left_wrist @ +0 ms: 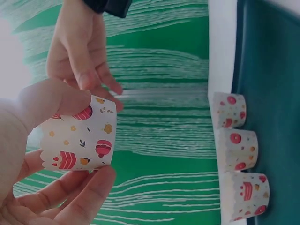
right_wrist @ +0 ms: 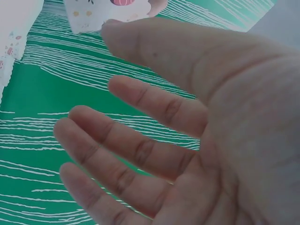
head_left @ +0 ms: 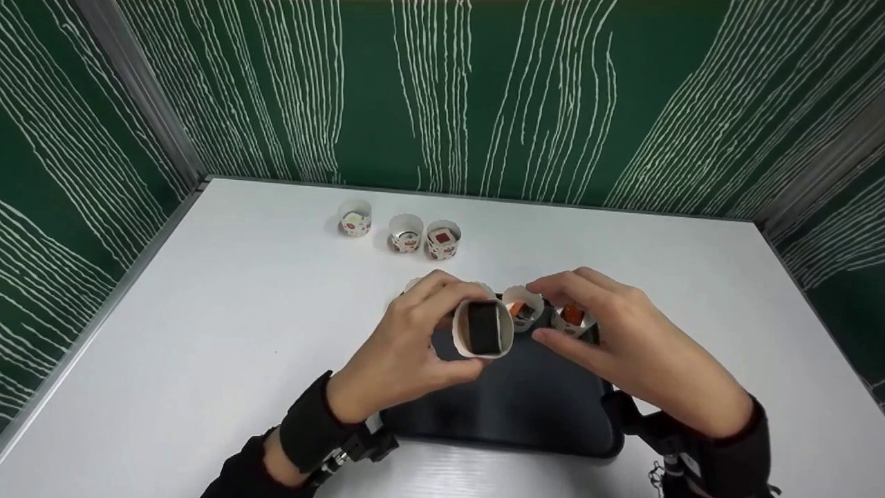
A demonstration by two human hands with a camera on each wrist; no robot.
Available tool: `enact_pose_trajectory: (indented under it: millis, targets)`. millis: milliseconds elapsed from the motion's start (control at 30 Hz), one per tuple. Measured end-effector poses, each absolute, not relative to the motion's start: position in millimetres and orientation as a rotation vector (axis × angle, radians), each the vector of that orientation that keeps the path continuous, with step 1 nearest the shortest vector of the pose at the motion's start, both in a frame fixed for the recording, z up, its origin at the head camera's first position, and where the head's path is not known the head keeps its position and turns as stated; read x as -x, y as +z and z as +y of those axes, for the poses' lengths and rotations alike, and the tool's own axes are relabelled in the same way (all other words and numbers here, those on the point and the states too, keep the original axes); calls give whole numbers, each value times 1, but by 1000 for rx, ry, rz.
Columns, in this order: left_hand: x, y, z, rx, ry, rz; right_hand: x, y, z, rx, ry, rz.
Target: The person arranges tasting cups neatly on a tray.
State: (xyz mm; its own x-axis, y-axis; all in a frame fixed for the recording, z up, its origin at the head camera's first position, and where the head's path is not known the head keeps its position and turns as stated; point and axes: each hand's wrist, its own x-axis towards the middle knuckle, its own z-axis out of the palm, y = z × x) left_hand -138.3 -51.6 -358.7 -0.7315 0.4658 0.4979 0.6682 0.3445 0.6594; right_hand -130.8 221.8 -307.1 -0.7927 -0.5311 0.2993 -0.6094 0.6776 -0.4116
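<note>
My left hand (head_left: 397,346) holds a white paper baking cup (left_wrist: 89,136), printed with red cakes and small flowers, raised above the black tray (head_left: 525,408). Its mouth faces the head camera, showing a black block (head_left: 483,326) with a pale edge inside. Thumb and fingers grip the cup from opposite sides. To the right, my right hand (head_left: 622,328) is apart from the cup, fingers spread and slightly bent, with nothing in its grasp. Behind the hands, a cup (head_left: 513,297) with an orange and dark piece stands beside another cup (head_left: 568,328) with an orange-red piece.
At the tray's far edge, further cups are partly hidden by my left hand. Beyond the tray on the white table (head_left: 228,311) stand three more cups: a left one (head_left: 357,227), a middle one (head_left: 406,228) and a right one (head_left: 442,250). Green, white-streaked panels (head_left: 373,90) enclose the table.
</note>
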Motion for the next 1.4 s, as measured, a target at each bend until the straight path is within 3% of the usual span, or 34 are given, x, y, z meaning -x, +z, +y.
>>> enact_pose_trajectory:
  millis: [933,1400]
  targets:
    - [137,-367,-42,1101,-1324,-2305,130,-312,208,-1166,794,-2585]
    - [134,-364,-42,1079,-1447,-2317,132,-314,208,-1137,807,-2593]
